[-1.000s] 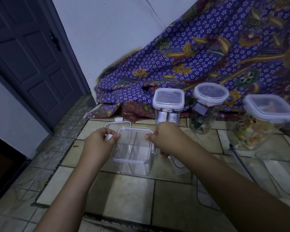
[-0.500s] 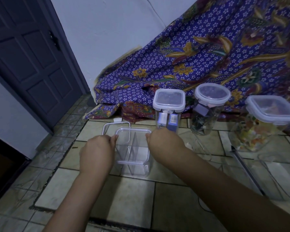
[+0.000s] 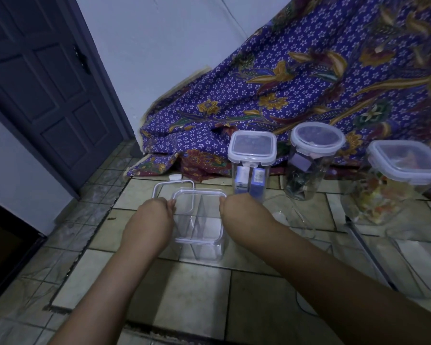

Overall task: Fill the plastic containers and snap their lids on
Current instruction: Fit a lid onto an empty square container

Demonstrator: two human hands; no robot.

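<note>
Item: clear divided container (image 3: 199,226), rectangular, open-topped, standing upright on the tiled floor (image 3: 189,302) directly in front of the person, its long axis running away from the camera toward the draped cloth (image 3: 296,100). Interior: thin clear partitions, compartments apparently empty (the walls are transparent, so small contents could be missed). Left hand (image 3: 151,221): curled against the container's left wall, fingertips at the upper rim near the far left corner; grip closed on the rim as far as can be seen, palm side hidden. Right hand (image 3: 237,211): pressed to the right wall, knuckles toward the camera, fingers wrapped out of sight; it appears to hold the right rim, though finger spread cannot be told. The container thus sits squarely between the two hands, each equally near. Loose lid (image 3: 172,192): clear, with white clasp, lying flat on the floor just behind and left of the container, partly overlapped by its far rim; nearer the left hand. Behind, right: three lidded containers already filled, namely a square tall one (image 3: 251,160), a round jar (image 3: 314,155), a wide square tub (image 3: 403,180). Judgement: this container awaits filling; the lid fetch falls naturally to the left hand, reaching forward and slightly left.
</note>
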